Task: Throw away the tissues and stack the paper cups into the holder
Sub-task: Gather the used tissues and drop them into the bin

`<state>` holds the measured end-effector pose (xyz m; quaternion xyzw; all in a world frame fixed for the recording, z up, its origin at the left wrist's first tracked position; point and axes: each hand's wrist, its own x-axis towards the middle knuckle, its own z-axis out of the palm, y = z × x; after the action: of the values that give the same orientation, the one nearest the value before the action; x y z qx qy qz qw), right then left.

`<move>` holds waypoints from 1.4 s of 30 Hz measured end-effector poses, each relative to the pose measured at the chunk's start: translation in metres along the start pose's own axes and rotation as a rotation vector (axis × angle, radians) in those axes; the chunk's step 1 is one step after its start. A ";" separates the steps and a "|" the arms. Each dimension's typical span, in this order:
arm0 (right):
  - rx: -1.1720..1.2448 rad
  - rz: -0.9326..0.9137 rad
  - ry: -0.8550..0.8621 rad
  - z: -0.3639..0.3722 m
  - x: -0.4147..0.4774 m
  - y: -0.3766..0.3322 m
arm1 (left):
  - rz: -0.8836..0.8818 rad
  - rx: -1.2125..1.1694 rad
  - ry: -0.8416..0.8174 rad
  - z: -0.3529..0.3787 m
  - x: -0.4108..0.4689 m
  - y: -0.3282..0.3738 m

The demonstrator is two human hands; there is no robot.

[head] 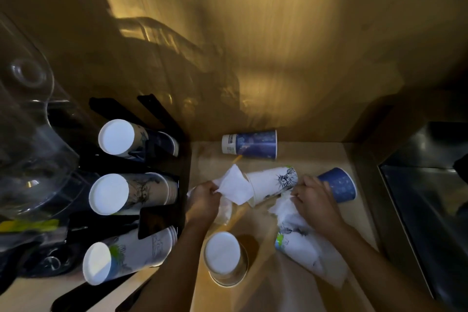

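The left hand (203, 197) pinches a flat white folded tissue (234, 185) at its near edge, which leaves the sheet free of the pale wooden counter (316, 157). The right hand (312, 199) is clenched on a crumpled white tissue wad (283, 206), at four o'clock from the folded one; gathering the paper first likely clears the way to the cups. Between the hands lies a white paper cup with a line drawing (272, 183) on its side. A blue paper cup (339, 185) lies just beyond the right hand at two o'clock, and a blue paper cup with a white label band (249, 144) lies against the wall at twelve. An upturned white paper cup (224, 258) stands at six, with a white paper cup with green print (298, 248) lying beside it. The black cup holder (162, 223) at nine o'clock carries three stacks laid sideways, so loose cups can nest in.
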<state>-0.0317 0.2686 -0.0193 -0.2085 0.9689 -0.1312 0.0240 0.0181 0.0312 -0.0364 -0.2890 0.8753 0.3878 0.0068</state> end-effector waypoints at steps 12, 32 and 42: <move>0.338 -0.021 0.377 -0.080 0.019 -0.031 | 0.193 -0.276 0.255 -0.061 -0.040 0.051; 0.869 -0.498 0.694 -0.153 -0.031 -0.132 | 0.370 -0.530 0.603 -0.165 -0.193 0.053; 0.916 -0.759 0.614 -0.166 -0.086 -0.229 | 0.287 -0.569 0.914 -0.220 -0.280 -0.019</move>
<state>0.1211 0.1432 0.2010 -0.4568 0.6374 -0.5821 -0.2147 0.3082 0.0107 0.1708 -0.2962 0.6804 0.4413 -0.5046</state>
